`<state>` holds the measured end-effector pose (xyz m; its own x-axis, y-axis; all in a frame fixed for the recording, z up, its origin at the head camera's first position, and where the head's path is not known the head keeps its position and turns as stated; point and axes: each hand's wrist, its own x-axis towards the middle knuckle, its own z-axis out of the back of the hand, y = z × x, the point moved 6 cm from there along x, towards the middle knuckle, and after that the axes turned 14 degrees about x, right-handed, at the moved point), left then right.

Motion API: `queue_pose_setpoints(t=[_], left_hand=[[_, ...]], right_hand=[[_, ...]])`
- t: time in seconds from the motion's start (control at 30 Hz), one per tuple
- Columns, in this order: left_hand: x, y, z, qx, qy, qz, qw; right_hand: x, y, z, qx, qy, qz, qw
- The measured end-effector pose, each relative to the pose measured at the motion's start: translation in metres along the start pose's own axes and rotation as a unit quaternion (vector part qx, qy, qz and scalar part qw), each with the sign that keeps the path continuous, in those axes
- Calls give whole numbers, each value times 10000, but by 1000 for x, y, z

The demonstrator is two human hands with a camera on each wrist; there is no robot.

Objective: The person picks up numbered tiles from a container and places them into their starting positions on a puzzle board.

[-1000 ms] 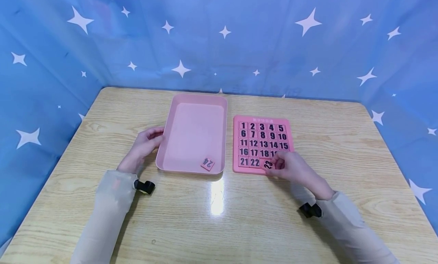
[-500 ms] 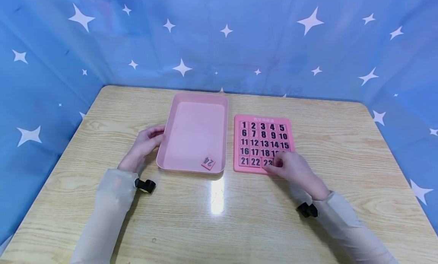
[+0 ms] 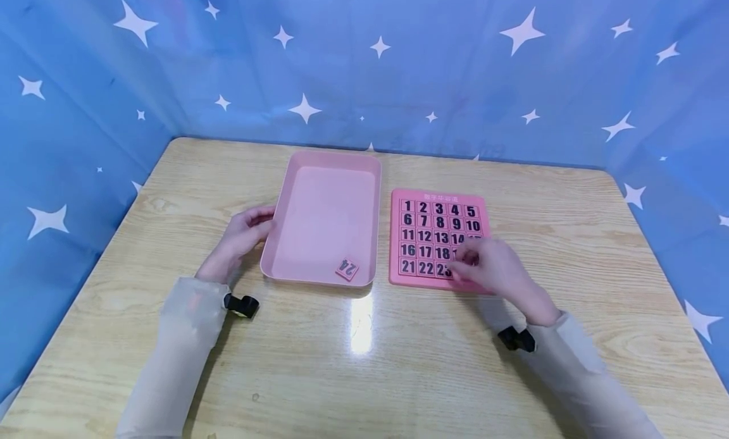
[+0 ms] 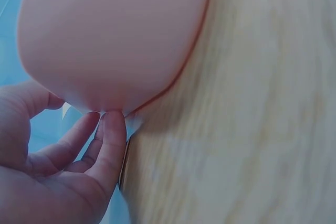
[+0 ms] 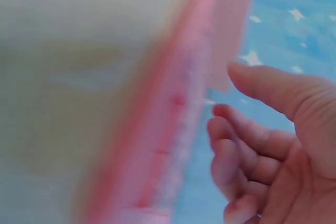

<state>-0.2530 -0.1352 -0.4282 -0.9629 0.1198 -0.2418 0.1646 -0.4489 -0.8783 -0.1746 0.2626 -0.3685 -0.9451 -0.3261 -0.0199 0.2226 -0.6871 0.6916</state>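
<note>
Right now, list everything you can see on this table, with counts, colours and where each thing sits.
tray: one, pink, left of middle on the table.
loose tile: one, pink, numbered 24, in the tray's near right corner.
number board: one, pink with black numbers, right of the tray.
table: one, light wood.
backdrop: one, blue with white stars, round three sides.
left hand: one, fingers touching the tray's left wall.
right hand: one, fingers curled over the board's near right corner, holding nothing that shows.
</note>
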Motion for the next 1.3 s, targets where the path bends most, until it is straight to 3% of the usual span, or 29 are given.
queue_pose_setpoints(t=[0.17, 0.3, 0.43, 0.6, 0.77, 0.9, 1.1, 1.3], left_hand=[[1, -2, 2, 55, -77, -81, 9999], [1, -2, 2, 48, -71, -75, 9999], [1, -2, 1, 8, -22, -67, 10000], [2, 0, 0, 5, -24, -37, 10000], [3, 2, 0, 53, -21, -13, 10000], [3, 2, 0, 70, -20, -7, 10000], [2, 0, 0, 45, -32, -81, 10000], [0, -2, 0, 54, -26, -114, 9999]], right_hand=[[23, 34, 5, 260, -328, 857, 9954], [41, 61, -14, 737, -245, 1400, 9871], [55, 82, -43, 1022, 13, 1676, 9805], [67, 96, -81, 535, 500, 1641, 9837], [73, 100, -102, -495, 516, 1624, 9841], [74, 99, -111, -1028, 613, 1349, 9836], [76, 98, -117, -1271, 788, 918, 9845], [80, 99, -120, -1482, 971, 850, 9805]])
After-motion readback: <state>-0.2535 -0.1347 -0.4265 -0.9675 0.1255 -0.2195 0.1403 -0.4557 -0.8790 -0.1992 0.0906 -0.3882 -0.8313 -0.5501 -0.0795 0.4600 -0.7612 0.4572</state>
